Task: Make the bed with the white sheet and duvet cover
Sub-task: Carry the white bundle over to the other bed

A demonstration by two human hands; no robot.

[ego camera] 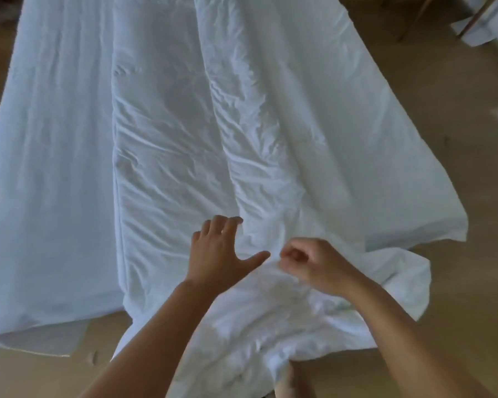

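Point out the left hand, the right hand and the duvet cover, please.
left hand (216,254), head view, back of the hand.
right hand (314,264), head view, back of the curled hand.
duvet cover (170,145), head view, wrinkled middle stretch.

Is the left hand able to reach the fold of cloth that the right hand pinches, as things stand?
Probably yes. The left hand is open over the duvet cover, its thumb close to the right hand, and nothing lies between them.

A white sheet (46,168) covers the bed (38,334); a wrinkled duvet cover (184,139) lies over it, spilling onto the floor (457,139).
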